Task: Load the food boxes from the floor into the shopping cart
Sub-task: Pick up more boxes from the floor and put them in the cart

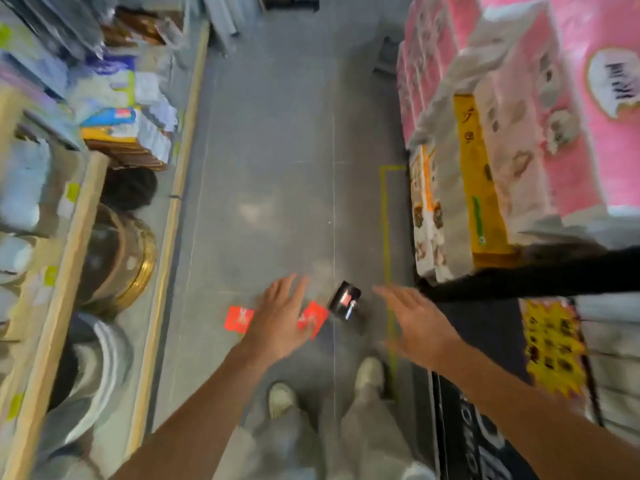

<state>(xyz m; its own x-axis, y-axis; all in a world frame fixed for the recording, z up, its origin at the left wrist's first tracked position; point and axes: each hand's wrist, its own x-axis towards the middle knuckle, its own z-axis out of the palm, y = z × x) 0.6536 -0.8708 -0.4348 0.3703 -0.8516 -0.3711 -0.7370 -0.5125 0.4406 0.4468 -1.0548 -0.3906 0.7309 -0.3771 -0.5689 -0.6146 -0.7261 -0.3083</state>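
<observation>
1. At far left, a shelf [86, 188] runs along the aisle, stocked with blurred packaged goods and round metal basins.
2. On the grey floor [277, 150] near the person's feet lie two red boxes: the left red box [237, 318] is flat and in clear view; the right red box [317, 318] is partly hidden by a hand.
3. The left hand [280, 320] hovers above these two, fingers spread and straight, holding nothing.
4. Just right of them lies one small black box [344, 299], tilted, between the two hands.
5. The right hand [415, 323] is likewise spread and empty.
6. At right stand stacked pink tissue packs [554, 116].
7. The boxes look small, light and stiff, likely cardboard; pinching each by its long edges should serve.
8. No shopping cart is clearly visible.
</observation>
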